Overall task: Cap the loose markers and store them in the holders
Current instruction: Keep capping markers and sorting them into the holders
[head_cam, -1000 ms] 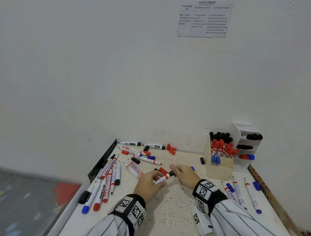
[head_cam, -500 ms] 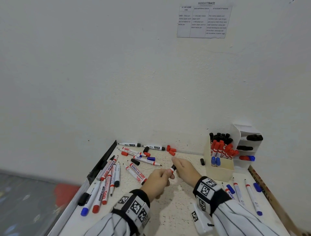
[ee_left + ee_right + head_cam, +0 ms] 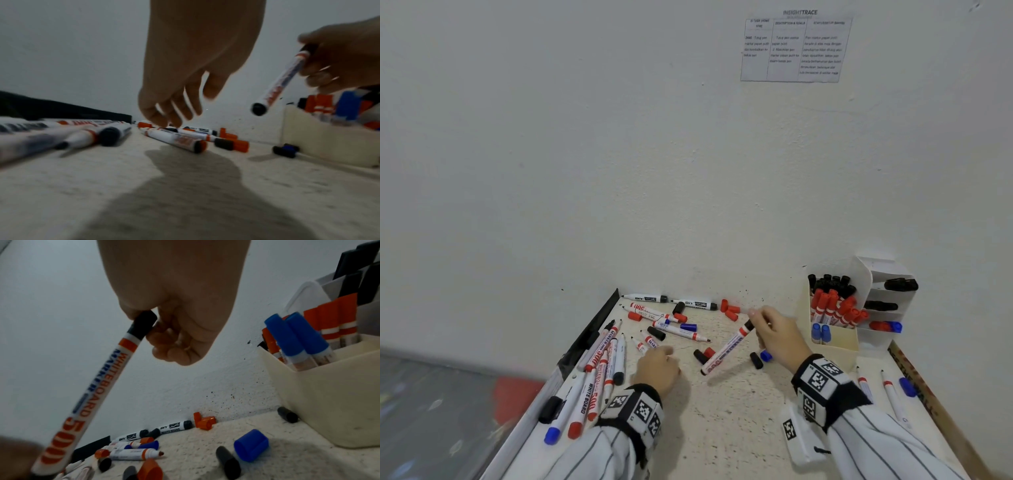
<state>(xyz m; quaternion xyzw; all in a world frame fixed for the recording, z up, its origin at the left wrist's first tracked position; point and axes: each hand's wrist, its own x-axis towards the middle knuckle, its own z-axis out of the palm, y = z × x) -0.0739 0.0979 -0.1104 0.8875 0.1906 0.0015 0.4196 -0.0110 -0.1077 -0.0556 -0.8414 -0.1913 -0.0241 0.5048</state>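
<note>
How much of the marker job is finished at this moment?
Partly done. The beige holder already stands full of capped red, black and blue markers. In hand: the right hand grips a black-capped whiteboard marker by its cap; the left hand reaches open toward the pile. Left: many markers on the table, several uncapped, and loose caps like the blue cap.

Two hands over one worktop (image 3: 722, 428): the left hand (image 3: 659, 368) and the right hand (image 3: 777, 337), with one black-capped marker (image 3: 726, 349) in the right. Two holders stand by the wall, one beige box (image 3: 835, 346) and one white tiered rack (image 3: 876, 270). The box shows two blue-capped markers (image 3: 820, 332); its red and black ones overlap too much to count. Three red caps (image 3: 729, 310) cluster by the wall beside two DIY-branded markers (image 3: 693, 304). One printed sheet (image 3: 794, 48) hangs above.
</note>
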